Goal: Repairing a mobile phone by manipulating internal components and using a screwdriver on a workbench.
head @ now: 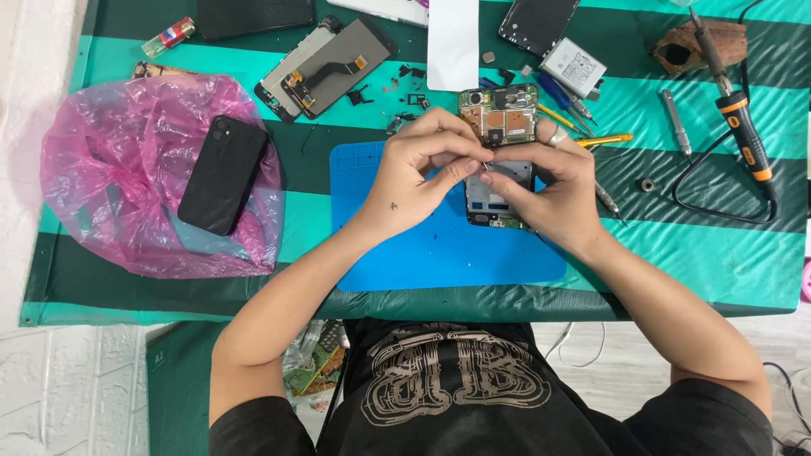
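A black printed shirt (456,388) sits nearest; beyond it, 2 hands, left hand (422,169) and right hand (553,190), grip the opened phone (500,152) over the blue mat (405,253).

- Two hands were over the mat: the left hand (420,165) and the right hand (553,190).
- One opened phone (498,118) lay under them.
- One blue mat (439,245) lay on the one striped cloth (693,253).
- One black phone (223,174) lay on one pink bag (110,194).
- One loose screen assembly (325,66) lay above the mat.
- One battery (573,67) was there.
- One soldering iron (735,101) lay at the right.
- One lighter (168,37) lay at the top left.
- One white card (453,42) lay at the top.
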